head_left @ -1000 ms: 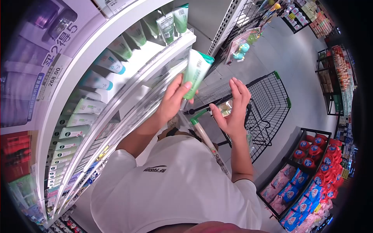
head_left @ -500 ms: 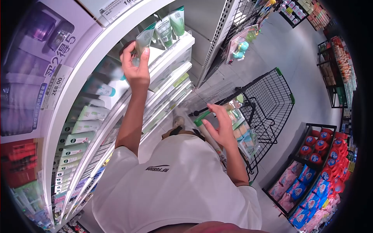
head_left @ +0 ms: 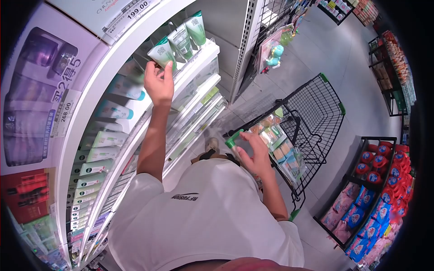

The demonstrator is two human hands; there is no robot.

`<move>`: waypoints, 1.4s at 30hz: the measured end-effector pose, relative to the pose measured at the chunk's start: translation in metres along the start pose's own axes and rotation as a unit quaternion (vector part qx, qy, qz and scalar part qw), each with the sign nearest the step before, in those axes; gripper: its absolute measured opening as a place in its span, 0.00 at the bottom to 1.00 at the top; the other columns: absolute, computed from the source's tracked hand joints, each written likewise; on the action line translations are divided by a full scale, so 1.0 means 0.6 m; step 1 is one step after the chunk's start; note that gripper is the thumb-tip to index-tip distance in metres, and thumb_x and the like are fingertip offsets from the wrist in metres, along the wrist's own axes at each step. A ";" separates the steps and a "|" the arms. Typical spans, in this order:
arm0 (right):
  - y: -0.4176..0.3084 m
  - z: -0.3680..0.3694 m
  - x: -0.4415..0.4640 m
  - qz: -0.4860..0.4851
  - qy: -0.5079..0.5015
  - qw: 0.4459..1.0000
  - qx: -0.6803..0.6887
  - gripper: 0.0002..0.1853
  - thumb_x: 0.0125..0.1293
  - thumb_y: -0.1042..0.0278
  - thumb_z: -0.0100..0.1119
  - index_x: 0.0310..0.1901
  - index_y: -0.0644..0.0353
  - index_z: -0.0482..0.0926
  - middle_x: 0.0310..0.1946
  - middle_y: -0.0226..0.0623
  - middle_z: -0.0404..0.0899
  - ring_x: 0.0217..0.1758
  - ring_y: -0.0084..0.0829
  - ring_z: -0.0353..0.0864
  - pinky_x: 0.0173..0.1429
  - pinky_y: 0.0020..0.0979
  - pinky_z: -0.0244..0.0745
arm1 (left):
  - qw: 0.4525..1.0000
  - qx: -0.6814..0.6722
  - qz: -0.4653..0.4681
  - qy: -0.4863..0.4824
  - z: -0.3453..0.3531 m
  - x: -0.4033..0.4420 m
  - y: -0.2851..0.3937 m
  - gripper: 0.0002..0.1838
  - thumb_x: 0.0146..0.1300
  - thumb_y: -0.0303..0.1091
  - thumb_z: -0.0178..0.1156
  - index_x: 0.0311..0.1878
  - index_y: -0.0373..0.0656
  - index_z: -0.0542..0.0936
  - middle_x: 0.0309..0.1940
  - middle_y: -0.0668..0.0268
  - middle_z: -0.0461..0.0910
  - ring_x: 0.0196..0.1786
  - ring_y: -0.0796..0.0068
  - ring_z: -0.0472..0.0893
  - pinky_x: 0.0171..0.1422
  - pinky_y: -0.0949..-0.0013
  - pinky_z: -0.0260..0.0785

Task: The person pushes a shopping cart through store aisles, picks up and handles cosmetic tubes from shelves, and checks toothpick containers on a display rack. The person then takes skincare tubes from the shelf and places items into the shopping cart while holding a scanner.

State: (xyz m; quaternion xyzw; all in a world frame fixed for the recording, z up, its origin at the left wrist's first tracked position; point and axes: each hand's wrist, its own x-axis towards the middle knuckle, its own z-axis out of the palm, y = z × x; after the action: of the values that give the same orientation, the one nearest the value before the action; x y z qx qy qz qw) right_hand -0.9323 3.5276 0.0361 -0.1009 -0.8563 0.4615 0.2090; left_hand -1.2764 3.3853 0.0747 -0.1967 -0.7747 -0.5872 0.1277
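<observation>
My left hand (head_left: 159,84) is raised to the top shelf, its fingers and thumb around the lower end of a green-and-white tube (head_left: 162,53). That tube leans beside two similar ones, a middle tube (head_left: 180,41) and an outer tube (head_left: 195,28) near the shelf's end. My right hand (head_left: 254,152) is held over the handle end of the cart (head_left: 312,117), thumb and fingers apart and curved, with nothing seen between them. A green cart handle end (head_left: 234,138) is close to its fingertips.
Rows of tubes (head_left: 104,153) fill the curved white shelf (head_left: 199,61) at the left. Packaged goods (head_left: 285,151) are at the cart's near side. A toy package (head_left: 273,55) hangs on a wire rack. Red containers (head_left: 375,162) and blue packs (head_left: 355,214) stand at the lower right.
Over the last second my left hand has carried the tube from mid-view up and left to the shelf row. My right hand has moved lower and left, towards the cart handle.
</observation>
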 end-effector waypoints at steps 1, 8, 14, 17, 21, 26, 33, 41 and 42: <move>0.001 -0.001 -0.001 0.004 -0.002 1.000 -0.006 0.24 0.66 0.70 0.72 0.62 0.67 0.81 0.52 0.49 0.84 0.51 0.47 0.85 0.56 0.41 0.81 | 1.000 -0.026 -0.010 -0.010 0.001 0.000 -0.005 0.14 0.73 0.25 0.68 0.55 0.31 0.76 0.46 0.61 0.83 0.47 0.80 0.81 0.56 0.72 0.78; 0.008 -0.006 -0.004 0.022 -0.009 1.000 -0.006 0.22 0.68 0.69 0.71 0.61 0.67 0.81 0.52 0.50 0.84 0.51 0.48 0.85 0.55 0.41 0.81 | 0.998 -0.061 -0.007 -0.011 0.001 -0.002 -0.021 0.12 0.72 0.27 0.69 0.50 0.29 0.77 0.46 0.53 0.87 0.47 0.71 0.88 0.50 0.65 0.85; 0.017 -0.009 -0.005 0.021 -0.021 1.000 0.000 0.22 0.68 0.68 0.71 0.60 0.68 0.81 0.52 0.50 0.84 0.53 0.50 0.85 0.57 0.42 0.80 | 1.000 0.021 0.008 -0.016 -0.006 0.002 -0.029 0.14 0.70 0.31 0.71 0.49 0.33 0.80 0.43 0.54 0.89 0.45 0.66 0.90 0.55 0.62 0.82; 0.020 -0.009 -0.004 0.017 -0.025 1.000 -0.005 0.22 0.68 0.67 0.71 0.60 0.69 0.81 0.52 0.50 0.84 0.53 0.51 0.85 0.58 0.43 0.80 | 0.999 0.037 -0.003 -0.017 -0.007 0.001 -0.021 0.15 0.68 0.34 0.73 0.49 0.34 0.80 0.42 0.55 0.90 0.45 0.63 0.90 0.56 0.61 0.81; 0.022 -0.011 -0.003 0.020 -0.031 0.999 -0.003 0.22 0.68 0.67 0.71 0.59 0.68 0.81 0.51 0.50 0.85 0.53 0.52 0.85 0.57 0.43 0.80 | 0.999 0.032 -0.003 -0.022 -0.009 0.002 -0.017 0.16 0.68 0.34 0.73 0.49 0.34 0.80 0.43 0.55 0.90 0.46 0.63 0.90 0.57 0.61 0.81; 0.024 -0.013 -0.002 0.024 -0.036 0.999 -0.003 0.22 0.68 0.66 0.71 0.59 0.68 0.81 0.50 0.50 0.85 0.52 0.53 0.85 0.56 0.44 0.80 | 1.000 0.014 0.004 -0.028 -0.012 0.001 -0.024 0.17 0.68 0.35 0.73 0.50 0.34 0.80 0.43 0.54 0.89 0.46 0.63 0.89 0.57 0.60 0.80; 0.033 -0.013 -0.009 0.021 -0.039 0.999 -0.002 0.23 0.67 0.65 0.71 0.60 0.67 0.81 0.50 0.50 0.85 0.52 0.53 0.85 0.56 0.44 0.80 | 0.998 0.017 -0.015 -0.052 -0.012 -0.004 0.002 0.17 0.72 0.26 0.69 0.59 0.30 0.78 0.43 0.64 0.86 0.43 0.83 0.81 0.51 0.76 0.76; 0.036 -0.015 -0.014 0.022 -0.041 0.999 -0.009 0.22 0.67 0.65 0.71 0.59 0.67 0.81 0.50 0.50 0.85 0.52 0.52 0.85 0.57 0.44 0.80 | 0.999 -0.003 -0.023 -0.048 -0.009 0.002 -0.007 0.16 0.72 0.24 0.69 0.59 0.30 0.78 0.43 0.67 0.84 0.40 0.86 0.77 0.49 0.78 0.74; 0.036 -0.015 -0.015 0.021 -0.042 0.999 -0.011 0.22 0.67 0.65 0.71 0.59 0.67 0.81 0.50 0.50 0.85 0.52 0.52 0.85 0.57 0.44 0.80 | 0.998 0.003 -0.021 -0.053 -0.010 0.004 -0.008 0.15 0.72 0.25 0.69 0.57 0.30 0.77 0.46 0.59 0.87 0.45 0.76 0.84 0.53 0.72 0.79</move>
State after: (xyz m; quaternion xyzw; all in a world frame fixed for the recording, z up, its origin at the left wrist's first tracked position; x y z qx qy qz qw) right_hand -0.9209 3.5430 0.0202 -0.1022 -0.8670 0.4599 0.1623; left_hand -1.2809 3.3785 0.0732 -0.2109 -0.7863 -0.5759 0.0742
